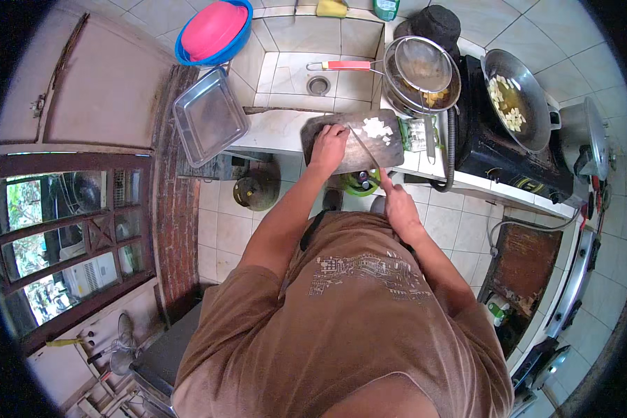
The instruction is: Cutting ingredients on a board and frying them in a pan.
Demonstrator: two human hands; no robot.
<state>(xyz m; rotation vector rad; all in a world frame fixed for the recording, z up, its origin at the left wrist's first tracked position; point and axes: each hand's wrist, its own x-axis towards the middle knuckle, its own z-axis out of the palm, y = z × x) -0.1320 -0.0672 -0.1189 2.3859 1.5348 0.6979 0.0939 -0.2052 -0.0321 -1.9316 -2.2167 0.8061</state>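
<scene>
A worn wooden cutting board point(363, 149) lies at the counter's front edge, before the sink. My right hand point(401, 209) grips the handle of a kitchen knife point(364, 146), whose blade slants across the board with its tip towards the far left. On the board's left half, my left hand point(330, 145) has its fingers bunched against a small white food piece beside the blade tip. The fingers hide most of that piece. Small white food cubes point(376, 129) form a loose pile at the board's far right, to the right of the blade.
A wire strainer point(423, 65) rests over a metal bowl point(392, 96) right of the tiled sink point(303, 94). Food pieces sit in oil in a wok point(533, 130) on the black gas stove point(501, 157). A glass baking dish point(209, 117) stands left; a gas cylinder point(248, 193) is below.
</scene>
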